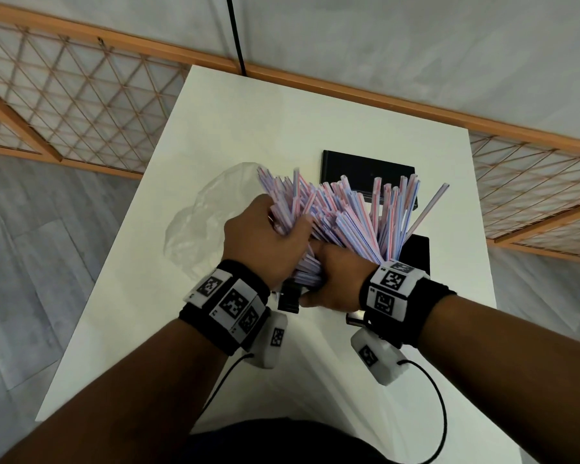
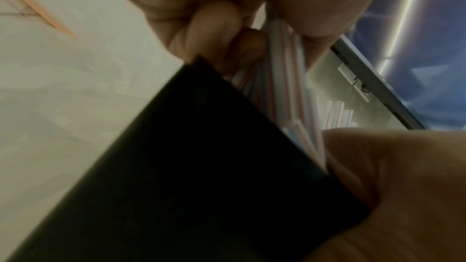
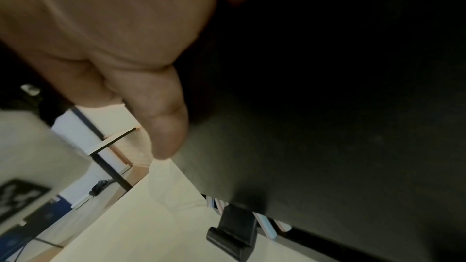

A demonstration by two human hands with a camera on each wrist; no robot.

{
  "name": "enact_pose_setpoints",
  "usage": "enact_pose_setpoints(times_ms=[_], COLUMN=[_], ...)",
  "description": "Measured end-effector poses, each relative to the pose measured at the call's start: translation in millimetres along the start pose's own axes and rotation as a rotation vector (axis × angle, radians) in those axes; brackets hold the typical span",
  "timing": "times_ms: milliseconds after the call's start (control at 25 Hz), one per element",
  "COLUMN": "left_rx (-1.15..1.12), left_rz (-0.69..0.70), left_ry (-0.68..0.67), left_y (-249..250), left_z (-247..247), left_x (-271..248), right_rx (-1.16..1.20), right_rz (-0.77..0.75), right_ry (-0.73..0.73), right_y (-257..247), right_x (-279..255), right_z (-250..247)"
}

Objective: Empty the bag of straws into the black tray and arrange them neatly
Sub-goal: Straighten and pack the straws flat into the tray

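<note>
A thick bundle of red-, blue- and white-striped straws (image 1: 342, 216) stands tilted in the black tray (image 1: 365, 167), its far ends fanning out. My left hand (image 1: 275, 229) grips the bundle at its left side. Lower down, my right hand (image 1: 329, 279) curls round the near ends, and its thumb (image 3: 161, 123) lies along the tray's dark wall (image 3: 327, 127). In the left wrist view the straws (image 2: 285, 87) run between my fingers (image 2: 214, 33) and the tray's wall (image 2: 201, 166). The clear plastic bag (image 1: 198, 226) lies crumpled and empty on the table, left of my hands.
The white table (image 1: 282, 122) ends close to the tray on the right. A wooden lattice screen (image 1: 64, 105) stands behind it, with a black cable (image 1: 236, 38) hanging above. A small black clip or foot (image 3: 234, 232) shows under the tray's edge.
</note>
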State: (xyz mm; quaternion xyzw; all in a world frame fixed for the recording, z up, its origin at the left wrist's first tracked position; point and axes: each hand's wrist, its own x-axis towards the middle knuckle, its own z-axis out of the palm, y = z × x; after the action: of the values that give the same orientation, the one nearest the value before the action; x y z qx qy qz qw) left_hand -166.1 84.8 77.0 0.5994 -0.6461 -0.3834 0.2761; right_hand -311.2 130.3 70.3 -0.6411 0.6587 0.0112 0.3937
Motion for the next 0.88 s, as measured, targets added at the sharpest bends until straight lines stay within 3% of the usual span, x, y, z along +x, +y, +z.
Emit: enact_pose_setpoints(times_ms=[120, 240, 400, 480, 600, 880], left_rx=[-0.032, -0.051, -0.106, -0.107, -0.059, 0.132], left_rz=[0.043, 0.044, -0.146, -0.171, -0.131, -0.017], left_ry=[0.061, -0.014, -0.055, -0.109, -0.213, -0.159], left_y=[3, -4, -11, -13, -14, -7], left_z=[-4, -4, -5, -9, -10, -12], left_x=[-2, -3, 1, 1, -1, 1], right_rx=[-0.012, -0.065, -0.049, -0.069, -0.055, 0.101], right_rz=[-0.031, 0.002, -0.076, -0.095, -0.059, -0.145], right_ry=[0.141, 0.188, 0.227, 0.254, 0.235, 0.273], right_y=[4, 9, 16, 18, 16, -9], right_x=[-6, -15, -29, -35, -36, -9], right_z=[0, 4, 3, 0, 0, 3])
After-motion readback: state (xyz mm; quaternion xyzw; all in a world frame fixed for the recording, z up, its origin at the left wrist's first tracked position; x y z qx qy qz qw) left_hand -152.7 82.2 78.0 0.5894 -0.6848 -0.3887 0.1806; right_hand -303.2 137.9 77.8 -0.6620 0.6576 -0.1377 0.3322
